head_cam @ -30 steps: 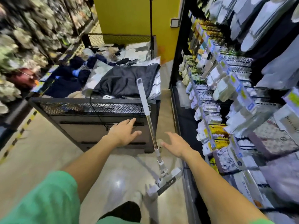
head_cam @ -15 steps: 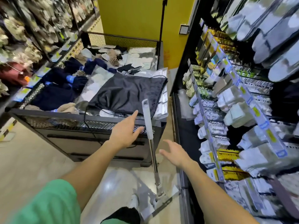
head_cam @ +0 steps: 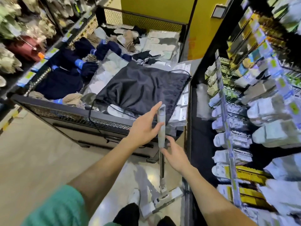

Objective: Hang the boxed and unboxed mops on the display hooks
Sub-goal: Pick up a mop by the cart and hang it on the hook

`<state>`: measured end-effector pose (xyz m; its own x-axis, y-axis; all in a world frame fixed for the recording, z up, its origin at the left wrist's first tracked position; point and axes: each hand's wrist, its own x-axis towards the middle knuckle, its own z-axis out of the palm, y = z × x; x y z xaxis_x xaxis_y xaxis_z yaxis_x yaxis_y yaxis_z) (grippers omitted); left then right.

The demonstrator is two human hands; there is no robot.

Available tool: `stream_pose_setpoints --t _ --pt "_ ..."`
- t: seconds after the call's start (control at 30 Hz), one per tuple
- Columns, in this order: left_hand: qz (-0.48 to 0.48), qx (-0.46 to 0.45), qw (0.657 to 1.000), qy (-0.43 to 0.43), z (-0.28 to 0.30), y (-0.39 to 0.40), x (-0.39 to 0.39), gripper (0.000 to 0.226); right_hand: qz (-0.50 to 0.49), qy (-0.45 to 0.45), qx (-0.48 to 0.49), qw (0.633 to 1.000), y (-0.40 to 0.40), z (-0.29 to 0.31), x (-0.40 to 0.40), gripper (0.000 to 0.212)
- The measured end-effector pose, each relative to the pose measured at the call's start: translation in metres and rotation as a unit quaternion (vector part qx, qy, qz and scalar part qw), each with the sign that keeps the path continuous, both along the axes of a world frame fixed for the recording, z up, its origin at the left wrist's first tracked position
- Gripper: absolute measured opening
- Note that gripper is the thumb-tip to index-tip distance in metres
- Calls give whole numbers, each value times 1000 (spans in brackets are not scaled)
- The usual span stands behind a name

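Beside one mesh cart [head_cam: 68, 111], one upright mop [head_cam: 161, 126] stands between two loose-fingered hands, left hand [head_cam: 143, 128] and right hand [head_cam: 175, 156].

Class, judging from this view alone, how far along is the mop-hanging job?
Done: nothing visibly hung; no mop shows on the display hooks. In hand: the left hand and right hand, fingers open, flank the grey grip of the unboxed mop, whose head sits on the floor. Left: gripping, lifting, hanging it; no boxed mop is visible.

Narrow floor aisle [head_cam: 48, 160] open — mesh cart [head_cam: 97, 126] ahead, stocked shelves [head_cam: 244, 128] right.
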<state>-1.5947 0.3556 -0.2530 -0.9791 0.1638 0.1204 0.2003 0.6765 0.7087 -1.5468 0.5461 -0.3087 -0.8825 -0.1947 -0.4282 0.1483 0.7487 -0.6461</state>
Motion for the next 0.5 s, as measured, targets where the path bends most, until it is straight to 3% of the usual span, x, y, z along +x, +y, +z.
stream_pose_setpoints --t 0.13,0.5 --pt "4 114 993 -22 -12 13 7 82 -10 1 -38 999 1 -13 -5 52" --pt "126 142 982 25 -22 33 55 95 134 28 -41 990 14 -15 16 57"
